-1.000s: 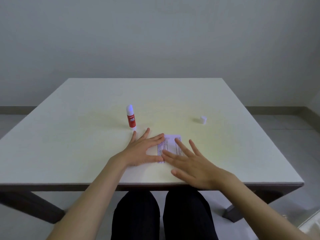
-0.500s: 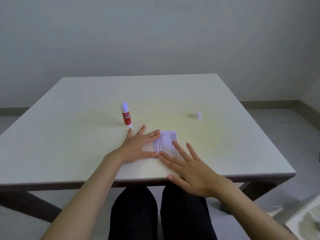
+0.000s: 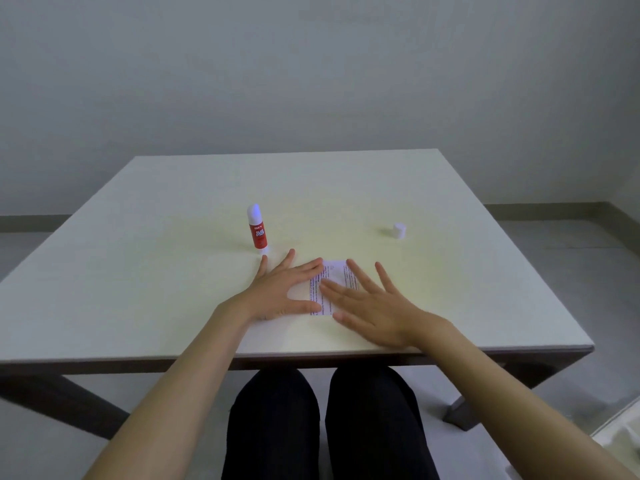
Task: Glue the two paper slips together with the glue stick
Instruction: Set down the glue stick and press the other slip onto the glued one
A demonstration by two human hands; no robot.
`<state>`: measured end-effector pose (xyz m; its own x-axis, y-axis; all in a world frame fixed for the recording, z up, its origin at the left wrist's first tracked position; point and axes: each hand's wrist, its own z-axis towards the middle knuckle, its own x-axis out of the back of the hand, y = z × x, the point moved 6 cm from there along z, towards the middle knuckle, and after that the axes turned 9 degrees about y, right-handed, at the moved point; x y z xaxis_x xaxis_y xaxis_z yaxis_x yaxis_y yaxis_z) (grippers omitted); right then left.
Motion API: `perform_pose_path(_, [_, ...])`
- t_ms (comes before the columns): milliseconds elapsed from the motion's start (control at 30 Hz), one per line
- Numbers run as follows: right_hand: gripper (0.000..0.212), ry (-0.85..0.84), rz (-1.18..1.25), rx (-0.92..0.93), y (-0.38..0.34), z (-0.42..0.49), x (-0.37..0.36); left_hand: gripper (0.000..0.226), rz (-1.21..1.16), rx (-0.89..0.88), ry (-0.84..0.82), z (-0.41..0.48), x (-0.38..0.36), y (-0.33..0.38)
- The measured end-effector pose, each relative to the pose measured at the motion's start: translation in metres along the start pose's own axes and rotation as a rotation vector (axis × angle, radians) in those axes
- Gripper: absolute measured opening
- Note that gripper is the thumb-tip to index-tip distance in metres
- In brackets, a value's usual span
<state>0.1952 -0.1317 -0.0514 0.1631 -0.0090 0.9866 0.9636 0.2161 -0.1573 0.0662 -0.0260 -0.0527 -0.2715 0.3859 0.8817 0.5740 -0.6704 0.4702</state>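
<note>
**Paper pressed flat under both palms: looked like the final press**

Nearest the desk [image 3: 138, 306] edge, both hands lay flat, fingers spread, gripping nothing.

- Left hand [image 3: 282, 292]: palm down on the left part of the paper, open, thumb along the slip's near edge.
- Right hand [image 3: 372, 306]: palm down, open, fingers [image 3: 337, 289] lying across the printed paper slip [image 3: 334, 271].
- Only one printed piece showed between the hands. Couldn't tell whether the second slip sat under it or under the left palm; no separate edges resolved.

Further back:
- Glue stick [image 3: 258, 230] stood upright just beyond the left fingertips, apart from them. Its top looked uncapped.
- Small white cap [image 3: 399, 230] sat well apart to the right, on the desk.

Judgement on progress: stick set down and both hands on the paper suggested glue was already applied and the slips were being pressed together. Left, as far as I could see: lift the hands, check the bond held, recap the stick. Risk: slips shifting under the press.
</note>
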Motion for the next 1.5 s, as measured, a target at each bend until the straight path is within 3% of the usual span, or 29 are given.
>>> perform_pose_path(133, [0.058, -0.029, -0.036, -0.172, 0.025, 0.026, 0.013, 0.081, 0.005, -0.002, -0.007, 0.0, 0.0, 0.001])
perform_pose_path(333, [0.071, 0.033, 0.03, 0.048, -0.015, 0.003, -0.006, 0.081, -0.019, 0.002, 0.003, 0.0, 0.0, 0.001])
perform_pose_path(533, [0.056, -0.034, -0.061, -0.095, 0.011, 0.029, 0.013, 0.09, -0.002, 0.015, -0.001, 0.0, 0.001, 0.003])
perform_pose_path(733, [0.077, 0.016, 0.069, 0.035, -0.02, 0.001, -0.008, 0.09, -0.006, 0.018, -0.009, 0.0, 0.001, 0.001])
perform_pose_path(933, [0.065, -0.045, -0.04, -0.235, 0.032, 0.012, 0.012, 0.09, -0.001, 0.021, -0.01, -0.001, 0.001, 0.002])
perform_pose_path(1167, [0.085, -0.033, 0.028, -0.035, -0.019, -0.019, -0.007, 0.089, 0.003, 0.024, -0.004, -0.001, 0.002, 0.001])
perform_pose_path(1333, [0.073, -0.07, -0.056, -0.21, 0.017, -0.011, 0.009, 0.089, 0.021, 0.007, -0.013, 0.001, 0.0, 0.0])
perform_pose_path(1433, [0.076, -0.043, -0.092, -0.178, 0.016, -0.009, 0.005, 0.076, -0.146, 0.084, 0.015, -0.001, 0.003, -0.006])
perform_pose_path(1500, [0.074, -0.02, -0.101, -0.162, 0.017, -0.01, 0.003, 0.053, -0.441, 0.164, 0.187, -0.005, 0.014, -0.012])
